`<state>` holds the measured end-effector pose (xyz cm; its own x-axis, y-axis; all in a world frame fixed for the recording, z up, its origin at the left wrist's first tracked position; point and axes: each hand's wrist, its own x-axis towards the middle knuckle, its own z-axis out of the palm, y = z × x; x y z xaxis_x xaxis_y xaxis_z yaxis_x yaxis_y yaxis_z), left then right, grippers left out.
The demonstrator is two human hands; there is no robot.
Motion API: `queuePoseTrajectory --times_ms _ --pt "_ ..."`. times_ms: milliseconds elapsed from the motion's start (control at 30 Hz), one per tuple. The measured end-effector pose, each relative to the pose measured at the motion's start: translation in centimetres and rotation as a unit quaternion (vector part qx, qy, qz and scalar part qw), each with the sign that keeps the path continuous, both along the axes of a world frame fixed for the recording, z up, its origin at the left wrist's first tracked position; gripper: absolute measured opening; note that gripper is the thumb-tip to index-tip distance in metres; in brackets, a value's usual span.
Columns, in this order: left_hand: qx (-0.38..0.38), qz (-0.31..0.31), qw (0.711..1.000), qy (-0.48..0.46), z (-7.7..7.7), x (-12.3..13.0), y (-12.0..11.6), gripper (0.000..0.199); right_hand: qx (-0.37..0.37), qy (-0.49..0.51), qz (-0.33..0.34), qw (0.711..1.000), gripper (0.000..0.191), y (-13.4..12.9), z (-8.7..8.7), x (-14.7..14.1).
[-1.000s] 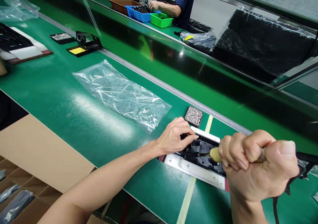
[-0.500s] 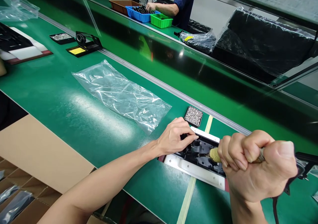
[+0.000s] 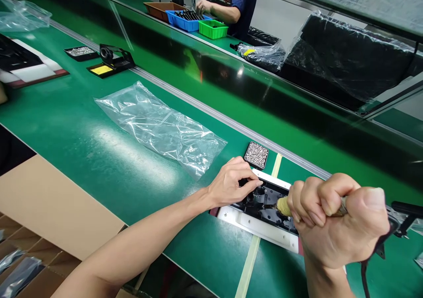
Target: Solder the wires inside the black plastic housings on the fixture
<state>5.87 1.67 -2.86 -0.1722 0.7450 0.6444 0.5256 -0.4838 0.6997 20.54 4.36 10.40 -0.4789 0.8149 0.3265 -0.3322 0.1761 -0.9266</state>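
Observation:
My right hand [image 3: 337, 218] is wrapped in a fist round the yellowish handle of a soldering iron [image 3: 283, 206], whose tip points down at a black plastic part [image 3: 272, 214]. That part lies in a white fixture [image 3: 254, 224] with dark red ends. Over the part's far left end, my left hand [image 3: 235, 181] has thumb and index finger pinched together; whatever is between them is too small to make out. Just beyond the left hand, a small black tray [image 3: 257, 154] holds many tiny metal pieces.
A clear plastic bag [image 3: 161, 128] lies flat on the green table [image 3: 76, 143]. An iron stand with a yellow sponge [image 3: 102, 70] stands farther left, beside another tray [image 3: 81, 52] of metal pieces. Across a transparent partition, a co-worker's hand [image 3: 205, 7] is over a blue bin [image 3: 185, 22].
My right hand and the soldering iron have shifted slightly left in view. The left hand keeps its pinch in place. The co-worker's hand has risen a little from the blue bin.

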Motion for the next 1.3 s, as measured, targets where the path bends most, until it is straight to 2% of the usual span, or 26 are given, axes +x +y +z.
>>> queuePoseTrajectory --times_ms 833,1300 --pt "-0.002 0.000 1.000 0.003 0.3 0.1 -0.1 0.017 -0.016 0.002 -0.009 1.000 0.055 -0.3 0.1 -0.2" --pt "-0.011 0.000 1.000 0.004 -0.2 -0.5 -0.4 0.020 0.010 0.040 -0.006 0.999 0.047 -0.7 -1.0 -0.9"
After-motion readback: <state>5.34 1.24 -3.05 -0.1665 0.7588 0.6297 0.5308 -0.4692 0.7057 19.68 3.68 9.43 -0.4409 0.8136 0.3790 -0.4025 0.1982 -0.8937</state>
